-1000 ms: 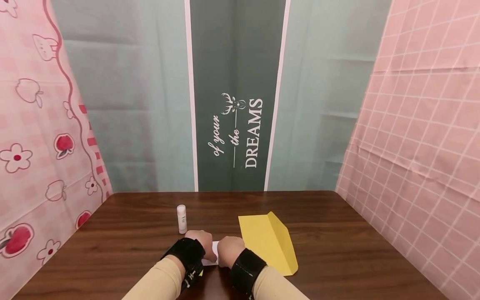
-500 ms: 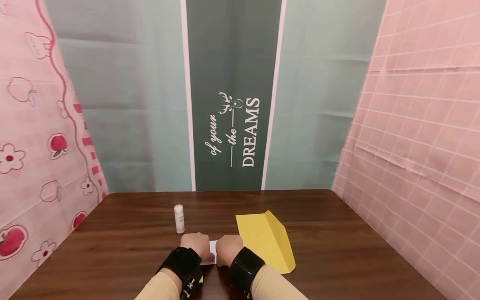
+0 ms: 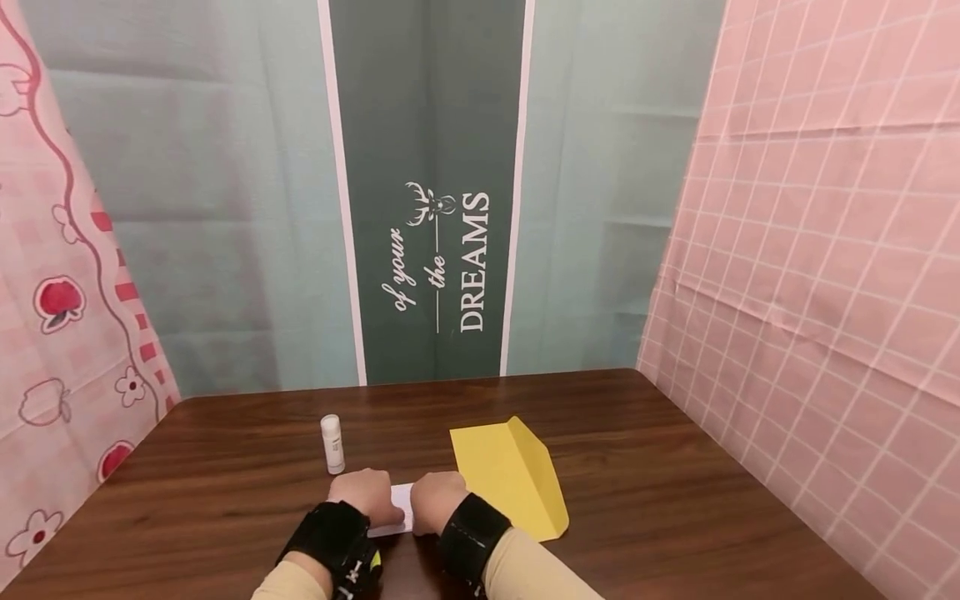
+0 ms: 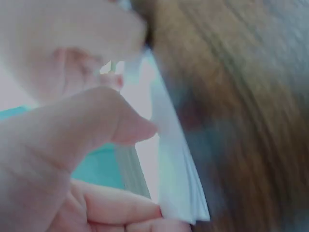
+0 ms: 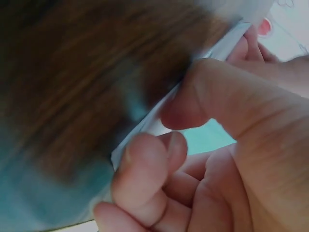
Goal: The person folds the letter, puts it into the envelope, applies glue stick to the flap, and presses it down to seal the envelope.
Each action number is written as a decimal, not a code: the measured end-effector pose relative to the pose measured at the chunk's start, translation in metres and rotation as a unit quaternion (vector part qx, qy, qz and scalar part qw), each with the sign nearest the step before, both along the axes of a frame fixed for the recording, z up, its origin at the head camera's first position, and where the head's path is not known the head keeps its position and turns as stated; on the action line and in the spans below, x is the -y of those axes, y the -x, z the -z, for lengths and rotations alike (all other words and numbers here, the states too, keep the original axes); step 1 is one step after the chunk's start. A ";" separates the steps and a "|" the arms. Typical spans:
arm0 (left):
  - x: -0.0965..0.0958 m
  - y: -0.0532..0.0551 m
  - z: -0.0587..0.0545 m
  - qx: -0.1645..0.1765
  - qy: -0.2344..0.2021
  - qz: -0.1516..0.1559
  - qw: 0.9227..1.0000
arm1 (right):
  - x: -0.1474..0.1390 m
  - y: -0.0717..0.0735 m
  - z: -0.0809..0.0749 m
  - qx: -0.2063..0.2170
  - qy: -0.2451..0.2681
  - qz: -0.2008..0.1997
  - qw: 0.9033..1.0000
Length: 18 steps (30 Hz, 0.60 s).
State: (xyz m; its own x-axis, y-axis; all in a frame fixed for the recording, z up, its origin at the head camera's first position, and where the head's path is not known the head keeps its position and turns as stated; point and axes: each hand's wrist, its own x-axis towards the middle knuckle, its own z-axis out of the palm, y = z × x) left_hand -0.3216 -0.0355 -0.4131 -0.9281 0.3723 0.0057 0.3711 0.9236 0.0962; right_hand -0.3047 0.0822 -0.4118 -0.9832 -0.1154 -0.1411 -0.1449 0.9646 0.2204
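Observation:
A folded white sheet of paper (image 3: 402,502) lies low over the near part of the table, between both hands. My left hand (image 3: 365,493) grips its left part; in the left wrist view the thumb lies against the paper (image 4: 175,169), whose layers show at one end. From the right, my right hand (image 3: 438,502) holds the other part, thumb and curled fingers at the paper's edge (image 5: 129,141) in the right wrist view. Most of the sheet is hidden beneath the hands in the head view.
A white glue stick (image 3: 332,444) is on the table (image 3: 637,500), beyond my left hand. To the right lies a yellow envelope (image 3: 498,475) with its flap raised. A small yellow-green bit (image 3: 377,561) shows by the left wrist strap. Curtains hang behind and at both sides.
The head view has turned slightly right, so everything sits further left in it. Slightly more white paper shows between the hands; both keep their hold on it.

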 end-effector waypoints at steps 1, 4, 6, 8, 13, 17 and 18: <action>0.004 0.000 -0.001 0.012 -0.015 0.001 1.000 | -0.001 -0.001 -0.001 0.004 0.008 -0.001 1.000; 0.014 0.000 -0.001 0.032 -0.054 0.009 0.998 | -0.008 -0.002 -0.005 0.012 0.047 -0.004 0.999; 0.020 -0.001 0.000 0.039 -0.080 0.021 0.996 | -0.013 -0.003 -0.006 0.019 0.077 -0.004 0.997; 0.026 0.000 0.003 0.048 -0.103 0.038 0.993 | -0.019 -0.003 -0.005 0.030 0.107 -0.001 0.994; 0.042 0.005 0.007 0.107 -0.157 0.079 0.979 | -0.032 -0.002 0.002 0.061 0.180 -0.015 0.982; 0.048 0.008 0.008 0.136 -0.181 0.081 0.971 | -0.041 0.002 0.004 0.080 0.229 -0.033 0.969; 0.048 0.009 0.007 0.138 -0.181 0.074 0.971 | -0.043 0.003 0.003 0.085 0.238 -0.038 0.967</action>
State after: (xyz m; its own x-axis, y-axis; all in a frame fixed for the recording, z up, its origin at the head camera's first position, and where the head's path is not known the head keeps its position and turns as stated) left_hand -0.3303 -0.0839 -0.4197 -0.8490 0.5222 -0.0807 0.4111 0.7488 0.5199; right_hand -0.3080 0.1254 -0.4151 -0.9365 -0.2781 -0.2136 -0.2144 0.9361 -0.2787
